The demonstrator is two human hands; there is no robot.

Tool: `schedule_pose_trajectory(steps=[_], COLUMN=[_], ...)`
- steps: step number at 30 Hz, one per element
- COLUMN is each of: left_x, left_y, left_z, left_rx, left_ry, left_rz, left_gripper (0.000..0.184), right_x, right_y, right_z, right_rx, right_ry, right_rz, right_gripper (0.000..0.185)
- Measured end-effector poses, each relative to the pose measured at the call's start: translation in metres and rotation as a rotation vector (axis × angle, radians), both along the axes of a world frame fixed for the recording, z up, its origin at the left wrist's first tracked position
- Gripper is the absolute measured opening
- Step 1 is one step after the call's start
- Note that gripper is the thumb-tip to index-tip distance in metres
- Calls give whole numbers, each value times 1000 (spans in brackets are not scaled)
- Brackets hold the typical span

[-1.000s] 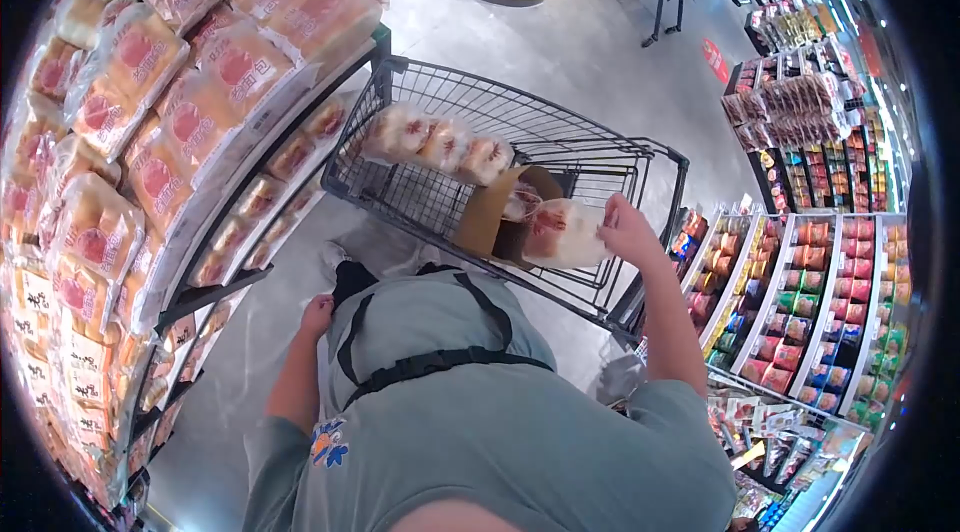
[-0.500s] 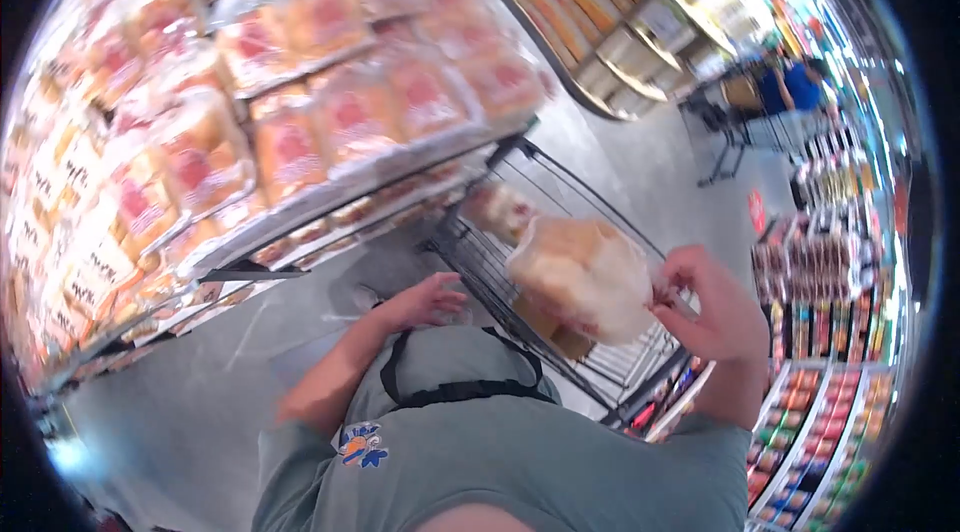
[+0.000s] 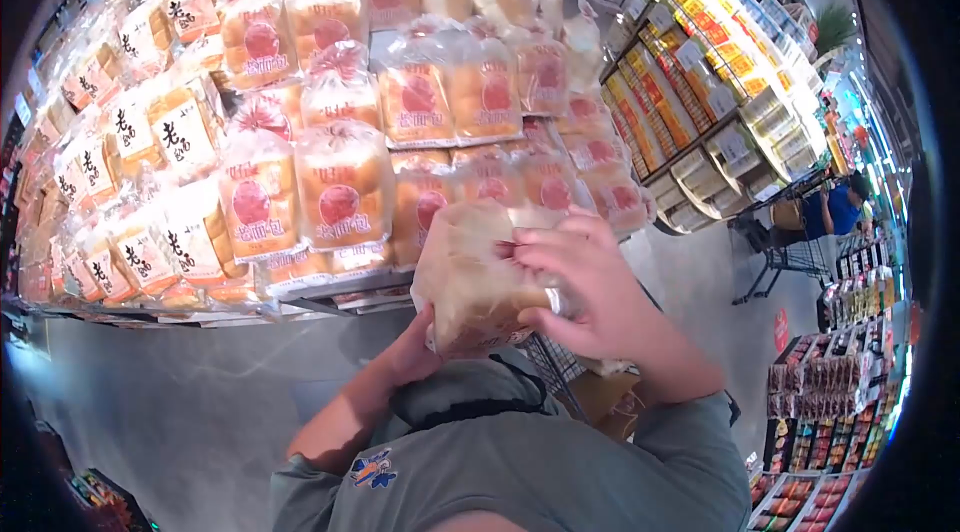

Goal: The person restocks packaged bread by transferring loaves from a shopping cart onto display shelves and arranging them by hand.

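A clear plastic bag of bread [image 3: 462, 267] is held up in front of my chest, between both hands. My left hand [image 3: 413, 350] supports its lower left side, thumb against the wrap and the other fingers mostly hidden. At the upper right, my right hand [image 3: 585, 277] has its fingers closed on the gathered plastic near a dark red tie, with the thumb lower on the bag. Behind it, the display holds rows of similar bagged loaves [image 3: 342, 194] with red round prints.
A shopping cart [image 3: 555, 372] stands below my right forearm, partly hidden. Left on the display are bread packs with black lettering [image 3: 190, 147]. A shelf of yellow and orange packages [image 3: 670, 82] is at the upper right. Farther off, a person in blue [image 3: 845, 210] is beside another cart [image 3: 785, 267].
The bread bag has moved from over the cart to in front of me, toward the display. My left hand, empty before, now touches it. My view has shifted toward the bread display.
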State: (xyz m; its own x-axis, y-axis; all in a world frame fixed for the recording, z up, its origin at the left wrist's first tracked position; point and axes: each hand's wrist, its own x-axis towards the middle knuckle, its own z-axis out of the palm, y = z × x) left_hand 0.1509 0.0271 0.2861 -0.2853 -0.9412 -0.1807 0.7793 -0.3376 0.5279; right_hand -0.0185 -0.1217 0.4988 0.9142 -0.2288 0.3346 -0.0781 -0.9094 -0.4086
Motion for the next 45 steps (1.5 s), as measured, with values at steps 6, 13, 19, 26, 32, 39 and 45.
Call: schedule_pose_trajectory(steps=[6, 13, 19, 26, 32, 39, 45], left_x=[25, 61, 131, 212, 243, 198, 190], left_y=[-41, -105, -187, -359, -374, -326, -325], left_z=[16, 68, 196, 135, 97, 117, 114], left_rx=[-72, -206, -448, -356, 44, 59, -2], left_ry=[-79, -79, -1432, -1899, -1927, -2052, -2253], left_rz=[146, 69, -433, 729, 322, 304, 405], left_gripper=[78, 77, 49, 59, 70, 57, 52], right_x=[38, 65, 56, 124, 231, 304, 340], right_y=[-43, -136, -234, -315, -390, -393, -363], right_z=[-12, 7, 32, 55, 44, 12, -11], right_rx=[-52, -79, 185, 205, 256, -252, -236], right_ry=[-167, -667, -999, -1127, -1006, -848, -854], right_rz=[-33, -57, -183, -214, -38, -61, 42], right_gripper=[42, 26, 16, 18, 18, 16, 17])
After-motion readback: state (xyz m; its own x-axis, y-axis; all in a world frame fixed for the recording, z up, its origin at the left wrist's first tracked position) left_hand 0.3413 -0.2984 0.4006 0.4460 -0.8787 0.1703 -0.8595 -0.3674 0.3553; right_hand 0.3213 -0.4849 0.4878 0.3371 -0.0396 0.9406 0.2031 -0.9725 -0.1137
